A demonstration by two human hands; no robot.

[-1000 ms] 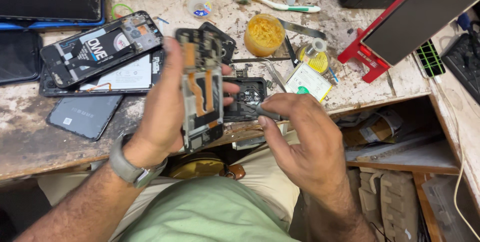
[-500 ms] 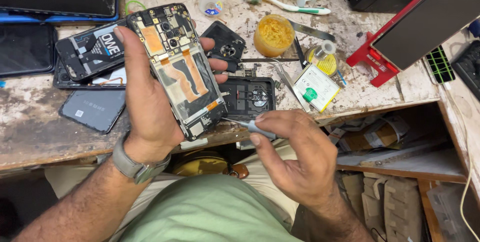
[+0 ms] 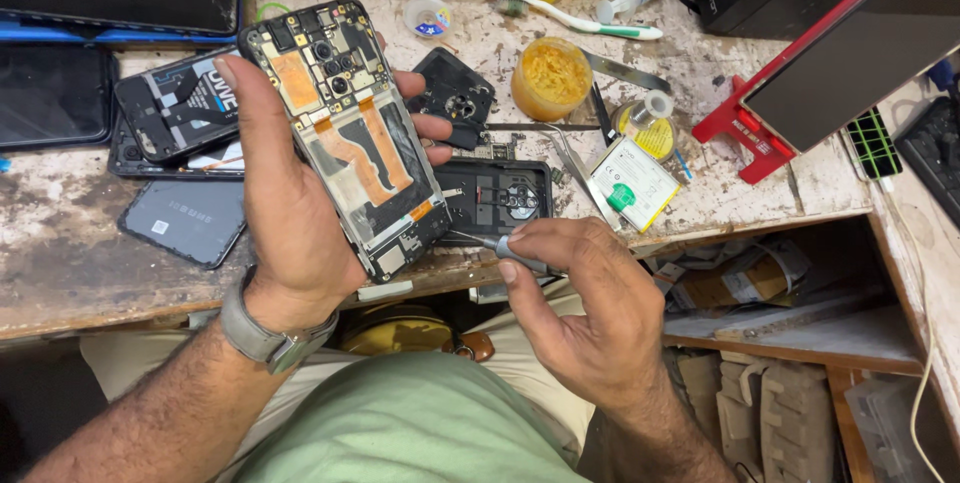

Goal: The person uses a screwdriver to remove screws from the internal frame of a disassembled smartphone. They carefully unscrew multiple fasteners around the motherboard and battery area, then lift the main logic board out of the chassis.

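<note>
Change: opened phone turned flatter toward the camera and lifted left since the earlier frame; screwdriver brought to its lower edge.
Right hand: pinched around the screwdriver, tip just beside the phone's bottom corner.
Left hand: clasped around the phone (circuitry exposed), above the bench edge.
Bench: black back cover behind the tip.
Farther: yellow paste jar, toothbrush.
</note>
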